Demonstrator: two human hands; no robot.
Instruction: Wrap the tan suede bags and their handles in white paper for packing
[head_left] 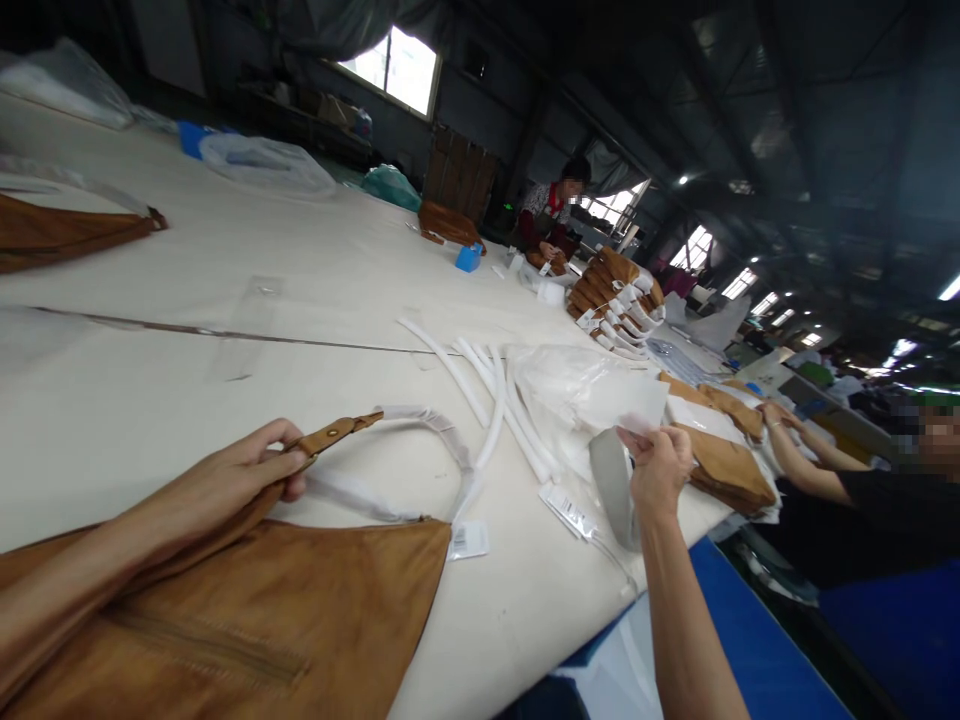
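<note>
My left hand [271, 462] is closed on the strap end [330, 436] of a brown bag [247, 600] lying at the lower left. The rest of the handle, wrapped in whitish film, loops to the right, and a white tag [469, 540] sticks out at the bag's corner. My right hand [660, 462] pinches a thin white sheet [637, 405] at the table's right side. Beside that hand stands a curved grey-white strip [616, 485]. White foam tubes [499, 400] and a packet of tags [570, 512] lie between my hands.
Stacked brown bags [724, 460] lie at the right, with another person's hands [776, 412] on them. Farther back, a person [551, 215] works near a brown bag pile [615, 295]. Another brown bag [67, 232] lies far left. The pale table's [517, 640] edge runs diagonally at lower right.
</note>
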